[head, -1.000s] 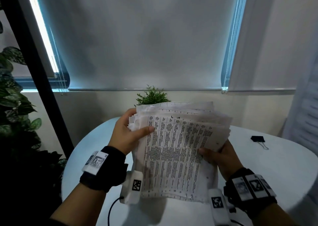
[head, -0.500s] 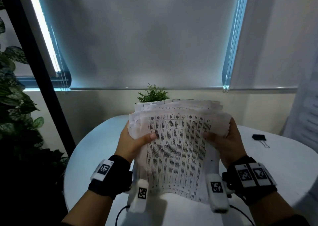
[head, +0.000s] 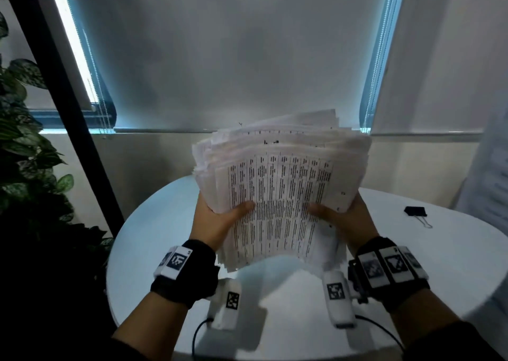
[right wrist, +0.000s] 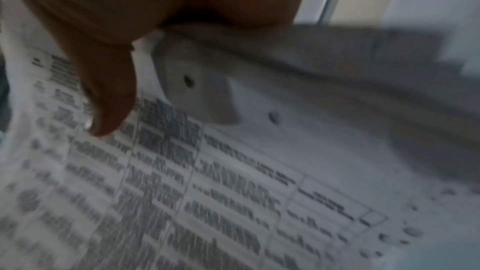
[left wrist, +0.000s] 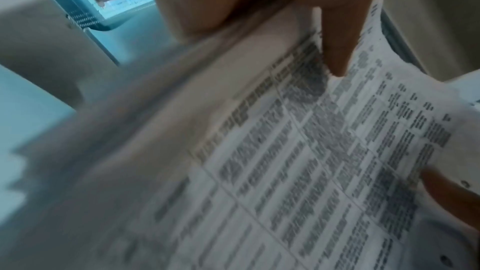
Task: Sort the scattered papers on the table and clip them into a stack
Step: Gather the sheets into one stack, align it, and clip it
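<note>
A thick stack of printed papers stands nearly upright above the white round table, its top edges fanned and uneven. My left hand grips the stack's left side with the thumb across the front sheet. My right hand grips the right side the same way. The left wrist view shows the left thumb pressing on the printed sheet. The right thumb lies on the page in the right wrist view. A black binder clip lies on the table to the right, apart from both hands.
A closed roller blind covers the window ahead. A black pole and leafy plants stand at the left beside the table. A white slatted panel stands at the far right.
The stack has risen and tilted more upright. My right hand slid from the lower right edge to the right side. Both hands now hold it lower down.
</note>
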Demonstrator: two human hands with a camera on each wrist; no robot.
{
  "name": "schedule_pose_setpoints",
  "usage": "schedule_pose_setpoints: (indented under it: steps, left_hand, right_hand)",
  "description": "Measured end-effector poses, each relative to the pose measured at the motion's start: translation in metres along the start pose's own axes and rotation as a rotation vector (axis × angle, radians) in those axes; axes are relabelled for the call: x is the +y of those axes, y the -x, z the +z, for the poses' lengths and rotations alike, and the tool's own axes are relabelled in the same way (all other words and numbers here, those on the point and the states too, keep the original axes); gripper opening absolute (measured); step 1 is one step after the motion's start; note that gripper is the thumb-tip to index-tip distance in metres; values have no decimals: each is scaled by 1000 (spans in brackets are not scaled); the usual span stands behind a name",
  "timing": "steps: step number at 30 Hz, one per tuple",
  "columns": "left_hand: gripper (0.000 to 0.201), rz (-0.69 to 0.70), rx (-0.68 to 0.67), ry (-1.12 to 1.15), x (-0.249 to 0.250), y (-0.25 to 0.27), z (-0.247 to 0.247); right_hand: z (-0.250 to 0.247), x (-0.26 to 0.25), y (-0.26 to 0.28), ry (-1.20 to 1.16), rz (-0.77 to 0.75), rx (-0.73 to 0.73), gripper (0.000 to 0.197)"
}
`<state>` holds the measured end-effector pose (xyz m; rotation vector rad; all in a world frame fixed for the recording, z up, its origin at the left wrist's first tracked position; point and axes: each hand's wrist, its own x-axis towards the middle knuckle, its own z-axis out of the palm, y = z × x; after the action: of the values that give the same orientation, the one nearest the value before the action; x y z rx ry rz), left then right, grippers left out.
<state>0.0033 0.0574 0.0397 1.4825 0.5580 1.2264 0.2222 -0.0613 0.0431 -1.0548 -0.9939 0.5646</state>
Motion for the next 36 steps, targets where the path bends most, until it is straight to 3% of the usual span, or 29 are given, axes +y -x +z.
schedule_pose_setpoints:
  steps: [2, 4, 6, 9, 11, 13, 15, 17, 19, 20, 24, 28, 30, 33, 36]
  left_hand:
    - [82, -40, -12, -5, -4, 0, -7]
    - [75, -49, -26, -25, -8, 1, -3]
    - [59, -57, -4, -41, -9, -2, 7]
    - [45, -53, 19, -74, -1, -8, 14]
    - [63, -25, 9, -30, 2, -13, 8]
    - [91, -49, 29, 50, -3, -16, -5]
    - [99, -100, -6, 61, -6, -16, -10]
    - [85, -111, -74, 14, -9, -16, -4]
    - [70, -84, -22, -6, -8, -17, 0]
    - [72, -75, -3, 16, -9, -19, -1]
    - [94, -103, -38, 54, -14, -20, -10]
    - [63, -81, -96, -7, -6, -22, 9]
    - [76, -57, -96, -13, -5, -26, 13]
    - [93, -86, 11, 45, -13, -31, 9]
    - [72, -66, 69, 52, -16, -34, 17]
  right_hand:
    - [-5, 7, 0, 0, 29, 4, 91]
    - [-3, 16, 1, -22, 36, 42, 100]
    - [5, 23, 1, -26, -7, 93, 87]
    - [13, 17, -7, 23, -23, 141, 49]
    - [7, 10, -12, -1, -36, 131, 51]
    - [-5, 9, -12, -104, -10, 84, 68]
    - [-9, 17, -9, -126, 80, 15, 87]
    - [-1, 25, -6, -66, 112, -15, 75]
    - [6, 26, -9, -29, 63, 43, 57]
    - [7, 23, -11, -47, 39, 61, 55]
    - [-4, 23, -13, -125, 22, 53, 73]
    - [9, 19, -19, -64, 27, 61, 53]
    - [10, 13, -25, -26, 22, 52, 56]
    - [1, 17, -29, -26, 41, 45, 67]
    - [5, 22, -30, 4, 76, 85, 53]
